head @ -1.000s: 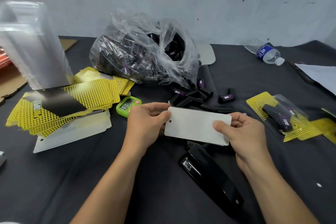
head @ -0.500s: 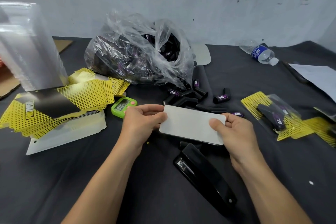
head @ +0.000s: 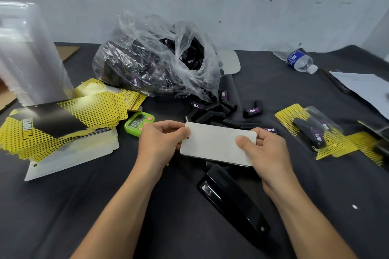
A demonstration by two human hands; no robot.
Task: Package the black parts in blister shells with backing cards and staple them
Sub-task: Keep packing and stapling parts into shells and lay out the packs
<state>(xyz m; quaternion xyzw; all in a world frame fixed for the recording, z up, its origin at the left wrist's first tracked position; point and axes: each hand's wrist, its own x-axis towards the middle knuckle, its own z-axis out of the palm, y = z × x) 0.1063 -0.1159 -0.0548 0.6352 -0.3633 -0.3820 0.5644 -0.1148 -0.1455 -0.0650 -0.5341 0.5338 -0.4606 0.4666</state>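
Observation:
I hold a backing card [head: 214, 144] with its plain white side up, level above the table. My left hand [head: 160, 143] pinches its left end and my right hand [head: 265, 149] pinches its right end. A black stapler [head: 231, 197] lies on the dark cloth just below the card. Loose black parts [head: 212, 111] with purple labels lie behind the card, spilling from a clear plastic bag [head: 155, 63] full of them. A stack of yellow dotted backing cards [head: 63, 120] sits at the left. Clear blister shells [head: 27, 52] stand stacked at the far left.
A green digital timer [head: 139, 122] sits beside my left hand. Finished packs [head: 315, 130] on yellow cards lie at the right. A water bottle [head: 299, 61] lies at the back right, with white paper [head: 366, 88] near the right edge. A grey wall closes the back.
The view has shifted slightly. Both hands keep their hold on the white card, which sits a little lower and nearer the stapler.

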